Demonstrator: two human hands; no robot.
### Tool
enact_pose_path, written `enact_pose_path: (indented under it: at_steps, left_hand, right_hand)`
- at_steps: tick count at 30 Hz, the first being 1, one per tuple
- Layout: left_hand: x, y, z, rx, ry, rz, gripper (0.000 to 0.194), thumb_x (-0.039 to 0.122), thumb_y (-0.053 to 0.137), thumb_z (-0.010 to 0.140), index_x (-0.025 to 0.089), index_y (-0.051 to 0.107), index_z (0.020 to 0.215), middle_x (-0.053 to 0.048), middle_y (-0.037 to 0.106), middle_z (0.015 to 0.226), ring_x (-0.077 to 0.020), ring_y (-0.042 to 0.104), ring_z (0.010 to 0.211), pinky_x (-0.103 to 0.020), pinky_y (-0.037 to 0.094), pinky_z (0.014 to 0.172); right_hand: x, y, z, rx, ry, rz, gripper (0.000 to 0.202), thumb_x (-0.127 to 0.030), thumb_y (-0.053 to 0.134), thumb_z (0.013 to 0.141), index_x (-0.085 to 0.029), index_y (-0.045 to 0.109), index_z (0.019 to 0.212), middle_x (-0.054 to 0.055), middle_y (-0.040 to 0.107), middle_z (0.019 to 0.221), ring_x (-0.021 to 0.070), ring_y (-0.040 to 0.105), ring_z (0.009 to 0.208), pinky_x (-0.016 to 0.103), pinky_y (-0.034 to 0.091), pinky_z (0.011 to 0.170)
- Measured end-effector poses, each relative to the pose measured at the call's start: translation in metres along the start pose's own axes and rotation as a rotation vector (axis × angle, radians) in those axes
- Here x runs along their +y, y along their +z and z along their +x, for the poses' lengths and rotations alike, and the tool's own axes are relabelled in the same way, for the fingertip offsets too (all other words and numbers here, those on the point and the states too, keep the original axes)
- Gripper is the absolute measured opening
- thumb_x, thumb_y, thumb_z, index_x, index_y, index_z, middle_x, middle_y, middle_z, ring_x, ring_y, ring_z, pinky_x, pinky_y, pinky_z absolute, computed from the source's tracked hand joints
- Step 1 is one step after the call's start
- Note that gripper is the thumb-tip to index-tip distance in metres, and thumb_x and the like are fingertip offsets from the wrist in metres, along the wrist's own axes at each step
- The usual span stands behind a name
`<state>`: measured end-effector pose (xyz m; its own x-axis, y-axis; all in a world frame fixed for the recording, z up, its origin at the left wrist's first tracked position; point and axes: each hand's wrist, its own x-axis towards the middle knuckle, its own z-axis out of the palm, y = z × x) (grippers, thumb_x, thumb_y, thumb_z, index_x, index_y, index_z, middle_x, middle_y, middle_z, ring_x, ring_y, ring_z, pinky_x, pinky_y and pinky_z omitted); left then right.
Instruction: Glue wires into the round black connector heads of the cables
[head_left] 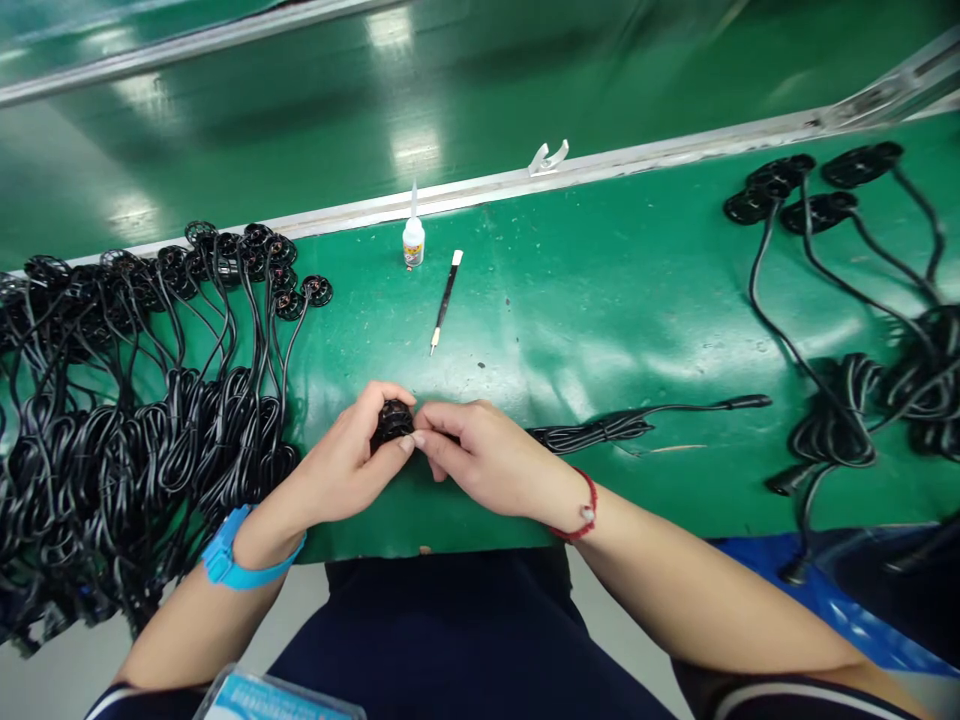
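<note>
My left hand [360, 450] is closed around a small round black plastic part [393, 421], holding it just above the green bench top. Right beside it, my right hand [472, 445] is pinched, its thumb and fingertips meeting the edge of that part. A dark stretch of black cable shows between the right fingers. Behind the right wrist lies a coiled black cable [600, 430], its thin end with a plug [750, 401] stretched to the right. My fingers hide much of the part and where the cable joins it.
Many bundled black cables with round heads [187, 420] crowd the left of the bench [600, 300]. Several more [832, 410] lie at the right. A small white glue bottle [413, 242] stands upright near the back rail, close to a black-handled brush-like tool [448, 298]. A white hook [549, 158] sits on the rail.
</note>
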<state>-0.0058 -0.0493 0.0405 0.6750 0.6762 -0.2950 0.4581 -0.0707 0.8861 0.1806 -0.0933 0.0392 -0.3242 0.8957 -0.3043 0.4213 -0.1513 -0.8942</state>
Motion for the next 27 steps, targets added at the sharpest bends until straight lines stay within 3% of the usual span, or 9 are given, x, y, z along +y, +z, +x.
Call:
enact_pose_path:
  at_steps: [10,15,21,27]
  left_hand:
    - [-0.0006,-0.0004,-0.0020,-0.023,0.006,-0.088,0.022,0.021,0.051,0.090,0.023,0.045,0.111,0.001,0.051,0.088,-0.0130,0.047,0.076,-0.026,0.039,0.068]
    - [-0.0038,0.0037,0.0023,0.033,-0.077,-0.203,0.018,0.021,0.047,0.088,0.021,0.049,0.106,0.001,0.050,0.080,-0.0118,0.044,0.067,-0.026,0.037,0.061]
    - [-0.0045,0.0071,0.0054,0.099,-0.151,-0.302,0.014,0.020,0.045,0.085,0.020,0.050,0.098,0.006,0.042,0.065,-0.0087,0.037,0.055,-0.022,0.031,0.052]
    - [0.0027,0.0037,0.0049,-0.028,-0.193,-0.413,0.031,0.024,0.052,0.083,0.020,0.043,0.112,0.007,0.044,0.068,-0.0086,0.041,0.056,-0.022,0.035,0.052]
  right_hand:
    - [0.0010,-0.0046,0.0006,-0.065,-0.001,0.154,0.028,-0.019,0.049,0.091,-0.018,0.047,0.064,-0.006,0.053,0.053,0.0065,0.043,0.047,0.020,0.033,0.050]
    - [0.0019,-0.0001,0.0008,-0.027,0.018,0.087,0.026,-0.022,0.048,0.091,-0.019,0.048,0.066,-0.006,0.049,0.052,0.0070,0.039,0.046,0.022,0.027,0.048]
    - [0.0008,0.0035,0.0010,0.076,-0.045,0.099,0.013,-0.023,0.051,0.089,-0.019,0.053,0.077,-0.007,0.048,0.056,0.0073,0.042,0.050,0.022,0.030,0.051]
    - [0.0039,0.0043,0.0025,0.134,-0.034,0.122,0.018,-0.026,0.048,0.090,-0.019,0.052,0.074,-0.006,0.049,0.056,0.0079,0.040,0.050,0.022,0.031,0.050]
